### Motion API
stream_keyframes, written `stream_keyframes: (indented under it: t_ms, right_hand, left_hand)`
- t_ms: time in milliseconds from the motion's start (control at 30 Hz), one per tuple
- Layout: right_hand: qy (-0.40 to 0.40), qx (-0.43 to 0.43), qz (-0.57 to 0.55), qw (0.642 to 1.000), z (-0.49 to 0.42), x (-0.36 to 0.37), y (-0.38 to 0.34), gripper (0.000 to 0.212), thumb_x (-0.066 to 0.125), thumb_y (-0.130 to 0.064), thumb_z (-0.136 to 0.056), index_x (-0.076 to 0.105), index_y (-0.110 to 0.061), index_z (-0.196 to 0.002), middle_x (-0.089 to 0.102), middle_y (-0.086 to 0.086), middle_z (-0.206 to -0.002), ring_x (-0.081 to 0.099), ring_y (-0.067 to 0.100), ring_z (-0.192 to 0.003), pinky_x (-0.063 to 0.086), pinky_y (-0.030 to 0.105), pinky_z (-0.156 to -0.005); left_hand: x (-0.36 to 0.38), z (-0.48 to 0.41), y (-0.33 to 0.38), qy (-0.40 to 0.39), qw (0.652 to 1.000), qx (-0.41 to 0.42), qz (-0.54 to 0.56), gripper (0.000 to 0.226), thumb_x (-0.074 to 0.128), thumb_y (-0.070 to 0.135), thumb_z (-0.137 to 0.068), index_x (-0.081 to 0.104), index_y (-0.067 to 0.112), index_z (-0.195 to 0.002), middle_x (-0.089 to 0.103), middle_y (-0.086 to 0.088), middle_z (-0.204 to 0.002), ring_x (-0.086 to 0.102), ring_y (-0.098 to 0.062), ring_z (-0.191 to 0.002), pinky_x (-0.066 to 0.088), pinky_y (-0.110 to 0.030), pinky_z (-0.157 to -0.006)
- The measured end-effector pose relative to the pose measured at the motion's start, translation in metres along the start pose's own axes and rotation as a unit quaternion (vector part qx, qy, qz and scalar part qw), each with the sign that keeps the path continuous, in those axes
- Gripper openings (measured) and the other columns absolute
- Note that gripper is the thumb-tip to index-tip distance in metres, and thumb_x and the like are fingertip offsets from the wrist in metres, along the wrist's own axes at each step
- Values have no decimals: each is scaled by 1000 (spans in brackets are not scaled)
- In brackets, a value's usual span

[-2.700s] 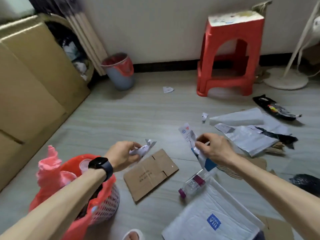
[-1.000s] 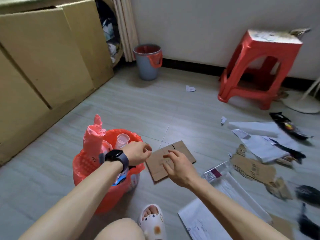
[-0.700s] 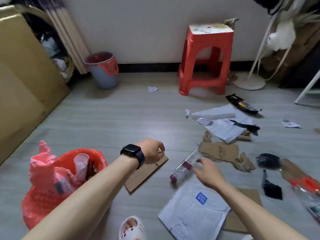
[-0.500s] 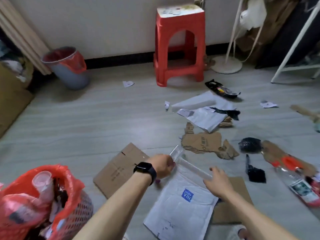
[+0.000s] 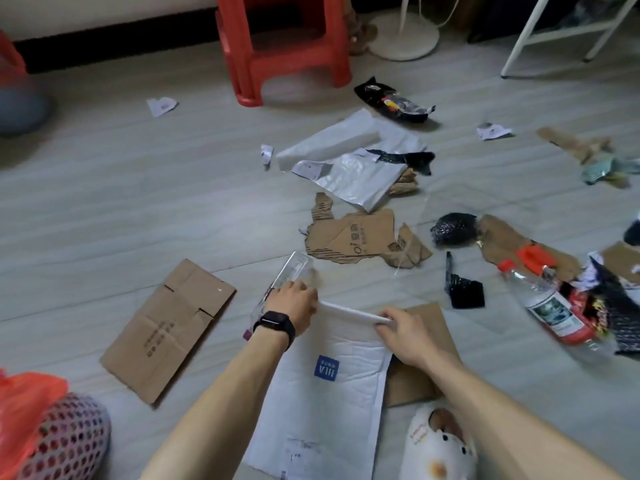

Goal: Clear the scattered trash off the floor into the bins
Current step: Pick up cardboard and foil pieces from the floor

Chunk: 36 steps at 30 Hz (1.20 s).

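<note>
Floor litter, from near to far.
Mailer [image 5: 329, 386] nearest, over cardboard sheet [image 5: 429, 337] at right; flattened box [image 5: 169, 327] left of it, basket bin [image 5: 65, 441] at near left; small bottle [image 5: 291, 271] by its far-left corner, torn cardboard [image 5: 353, 237] beyond; stool [image 5: 284, 46] farthest; large bottle [image 5: 550, 306] well right.

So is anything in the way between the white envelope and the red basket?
Only the flat cardboard lies on the floor between the white envelope and the red basket. Left hand and right hand grip its far edge, so it could probably lift over.
</note>
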State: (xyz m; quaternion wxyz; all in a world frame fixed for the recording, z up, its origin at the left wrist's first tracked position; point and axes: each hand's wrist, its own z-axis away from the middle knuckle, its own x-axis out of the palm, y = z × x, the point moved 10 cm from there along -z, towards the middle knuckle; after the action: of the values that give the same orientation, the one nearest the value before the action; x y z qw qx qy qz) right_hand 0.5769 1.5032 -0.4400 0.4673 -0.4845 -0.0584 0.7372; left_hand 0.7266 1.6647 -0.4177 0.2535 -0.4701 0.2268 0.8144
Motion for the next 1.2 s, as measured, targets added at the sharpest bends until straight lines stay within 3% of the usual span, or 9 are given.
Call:
stream_keyframes:
  t_ms: [133, 267, 500, 667, 733, 867, 1033, 1133, 1200]
  right_hand:
    - [6, 12, -94, 996, 17, -51, -26, 8, 72, -35, -85, 66, -31, -84, 66, -11, -81, 62, 12, -79, 50, 29, -70]
    - [8, -19, -215, 976, 41, -103, -79, 16, 79, -36, -81, 72, -30, -95, 73, -5, -88, 65, 10, -70, 46, 20, -52]
    - [-12, -119, -300, 946, 106, -177, -207, 15, 70, -14, -89, 67, -9, -103, 63, 1, -66, 56, 9, -46, 41, 20, -43]
    - [-71, -213, -304, 926, 155, -192, -284, 14, 70, -16, -90, 73, -17, -103, 59, 0, -64, 51, 10, -52, 40, 21, -48]
    - [-96, -222, -360, 901, 166, -189, -299, 22, 63, -8, -92, 74, -16, -109, 67, 6, -80, 57, 18, -67, 43, 23, -59]
    - [-100, -204, -422, 878, 170, -175, -303, 39, 46, 5, -92, 80, -13, -89, 66, 12, -88, 51, 25, -72, 41, 22, -60]
    - [-87, -260, -331, 903, 194, -169, -328, 24, 55, -5, -91, 78, -9, -96, 72, 4, -75, 46, 7, -46, 34, 16, -43]
    - [-62, -286, -326, 899, 197, -164, -334, 16, 75, -21, -82, 79, -12, -93, 76, 9, -92, 66, 13, -72, 51, 20, -62]
    - [-61, -283, -337, 896, 196, -157, -334, 15, 76, -18, -81, 79, -10, -93, 74, 17, -94, 67, 19, -78, 54, 22, -64]
  left_hand:
    - [-40, 34, -36, -8, 980, -54, 192, 20, 71, 34, -84, 67, 28, -103, 69, -3, -100, 63, -23, -94, 45, -27, -70]
    - [-108, 85, -65, 24, 910, -87, 405, 23, 81, 23, -78, 68, 21, -97, 70, 1, -91, 63, -11, -78, 46, -16, -60]
    - [-230, 206, -100, 149, 772, -79, 612, 38, 79, 30, -68, 70, 22, -104, 72, 0, -98, 65, -16, -84, 48, -34, -76]
    - [-274, 266, -103, 193, 727, -30, 658, 36, 73, 26, -70, 73, 26, -106, 74, -4, -102, 69, -17, -85, 56, -37, -80]
    - [-278, 287, -108, 204, 706, -16, 678, 35, 71, 17, -72, 75, 26, -106, 74, -6, -105, 68, -20, -87, 55, -37, -82]
    - [-270, 310, -114, 204, 706, -37, 678, 31, 55, -1, -84, 79, 19, -86, 73, -8, -96, 67, -19, -81, 54, -26, -67]
    - [-238, 323, -123, 120, 725, -46, 677, 38, 62, 32, -70, 77, 18, -102, 73, -6, -101, 65, -20, -88, 52, -29, -76]
    - [-242, 321, -139, 169, 739, -63, 650, 10, 75, 22, -82, 78, 21, -92, 71, -7, -97, 65, -19, -86, 52, -30, -71]
    - [-249, 322, -146, 224, 726, -66, 647, 18, 75, 5, -81, 72, 19, -92, 69, -8, -92, 63, -18, -78, 53, -29, -65]
